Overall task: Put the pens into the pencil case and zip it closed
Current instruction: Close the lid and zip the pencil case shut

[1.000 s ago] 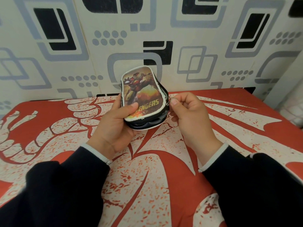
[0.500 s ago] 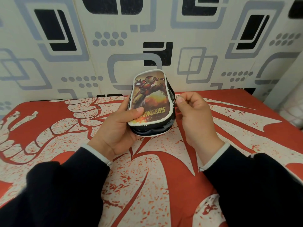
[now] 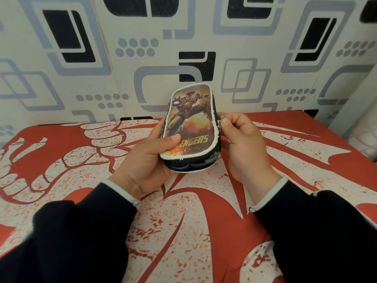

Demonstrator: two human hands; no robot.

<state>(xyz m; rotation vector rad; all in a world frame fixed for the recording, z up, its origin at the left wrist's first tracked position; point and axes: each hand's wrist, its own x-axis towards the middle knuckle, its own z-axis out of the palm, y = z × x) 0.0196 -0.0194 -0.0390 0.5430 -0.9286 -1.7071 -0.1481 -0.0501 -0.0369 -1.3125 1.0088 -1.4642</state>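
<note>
A black pencil case [image 3: 190, 121] with a white-edged superhero picture on its lid is held up above the bed. My left hand [image 3: 150, 160] grips its near end from the left, thumb across the lid. My right hand [image 3: 242, 144] is at the case's right side, thumb and forefinger pinched on the small zip pull [image 3: 220, 121]. The lid lies down on the body; the near end still shows a narrow gap. No pens are in view.
A red and white patterned bedsheet [image 3: 183, 231] covers the surface under my hands. A wall with grey and black geometric shapes [image 3: 102, 58] rises right behind it. A white edge [image 3: 359, 111] stands at the far right.
The case has shifted to the right and turned more upright. My right hand has moved up along the case's right side with the zip pull pinched.
</note>
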